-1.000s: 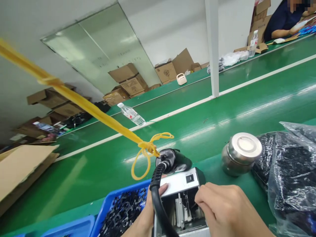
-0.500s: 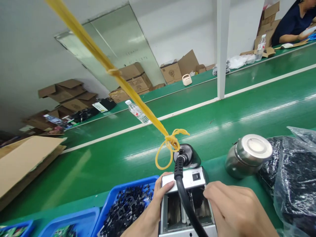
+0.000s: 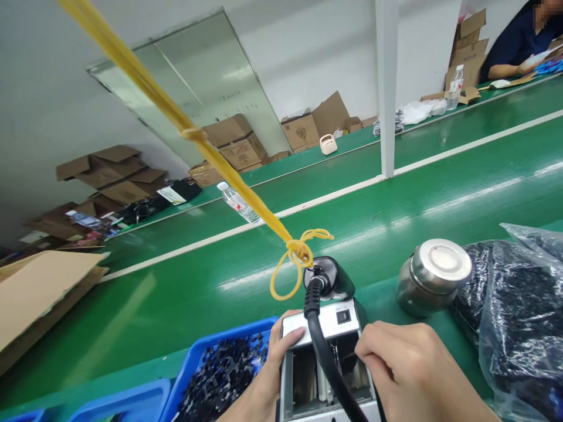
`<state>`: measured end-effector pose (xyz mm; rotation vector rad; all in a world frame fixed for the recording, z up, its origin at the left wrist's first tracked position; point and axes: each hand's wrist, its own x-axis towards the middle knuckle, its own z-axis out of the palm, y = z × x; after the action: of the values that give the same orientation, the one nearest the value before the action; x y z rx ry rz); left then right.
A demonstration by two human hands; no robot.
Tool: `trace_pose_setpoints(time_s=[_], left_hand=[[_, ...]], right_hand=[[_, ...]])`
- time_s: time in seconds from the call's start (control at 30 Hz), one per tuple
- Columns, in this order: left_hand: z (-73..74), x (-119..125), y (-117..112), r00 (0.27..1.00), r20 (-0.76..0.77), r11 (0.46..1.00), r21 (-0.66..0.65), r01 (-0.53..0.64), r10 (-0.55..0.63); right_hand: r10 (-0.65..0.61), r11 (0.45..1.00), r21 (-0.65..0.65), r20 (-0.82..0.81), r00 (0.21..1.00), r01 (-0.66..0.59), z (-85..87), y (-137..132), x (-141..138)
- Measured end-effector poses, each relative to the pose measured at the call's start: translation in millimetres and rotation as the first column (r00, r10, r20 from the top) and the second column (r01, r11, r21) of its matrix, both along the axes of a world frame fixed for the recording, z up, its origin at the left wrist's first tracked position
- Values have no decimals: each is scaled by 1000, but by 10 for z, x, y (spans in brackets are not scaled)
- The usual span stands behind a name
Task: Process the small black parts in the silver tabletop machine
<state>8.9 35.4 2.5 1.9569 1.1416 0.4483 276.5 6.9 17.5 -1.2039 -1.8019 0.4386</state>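
At bottom centre, your left hand (image 3: 264, 381) presses its fingertips (image 3: 294, 335) flat on the top left edge of the grey metal device (image 3: 328, 357); fingers extended, not closed around anything. Your right hand (image 3: 411, 375) sits on the device's right side, fingers curled in toward its open middle; can't tell if they pinch anything. So the device lies between both hands, touching each. One black cable (image 3: 325, 357) runs across its top to one dark green tool (image 3: 332, 278) just behind it, which hangs from one yellow cord (image 3: 206, 146) knotted at the tool. Just left of the device: one blue bin (image 3: 206, 357) with small black parts; a second blue bin's (image 3: 123, 401) edge further left. Right of the device: one steel canister (image 3: 433, 275), then one clear bag (image 3: 519, 316) of black parts. Two water bottles: one (image 3: 237, 202) mid-belt, one (image 3: 455, 85) far right, near another person (image 3: 514, 47).
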Motion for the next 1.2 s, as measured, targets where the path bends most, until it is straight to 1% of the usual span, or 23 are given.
trace_pose_setpoints(time_s=[0.1,0.2,0.3,0.4,0.53,0.63,0.73,0.83,0.97,1.03,1.13,1.2], left_hand=[[-31,-18,-23,1000,16,1000,-5,-5,5],[-15,-4,-16,1000,24,1000,-14,-3,4],[-10,13,29,999,39,999,-25,-28,29],[-86,-31,59,997,59,999,-18,-51,52],[-245,-166,16,992,119,999,30,33,-36],[-311,-218,-30,985,148,996,18,86,-88],[-321,-204,-40,978,178,994,13,111,-111],[-307,-172,-27,973,195,992,9,128,-127],[-315,-161,1,973,187,991,30,132,-135],[-339,-168,15,969,207,991,23,132,-134],[-371,-181,22,963,232,991,2,137,-134],[-373,-191,14,966,221,991,6,135,-133]], right_hand=[[-48,997,58,17,999,47,-37,-15,-25],[-87,989,125,8,996,85,-40,-24,-26],[-56,992,112,-3,998,56,-9,-18,-1],[-40,995,90,12,999,39,18,2,17],[-45,992,119,12,999,44,2,37,5],[-32,985,170,3,999,31,-28,57,-17],[-4,981,194,11,1000,1,-50,65,-35],[19,983,179,63,998,-30,-44,51,-33],[-22,976,219,141,990,-9,44,-17,33],[-15,983,181,153,988,-13,109,-60,88],[50,996,66,119,992,-58,181,-100,153],[55,996,60,77,995,-59,200,-101,165]])
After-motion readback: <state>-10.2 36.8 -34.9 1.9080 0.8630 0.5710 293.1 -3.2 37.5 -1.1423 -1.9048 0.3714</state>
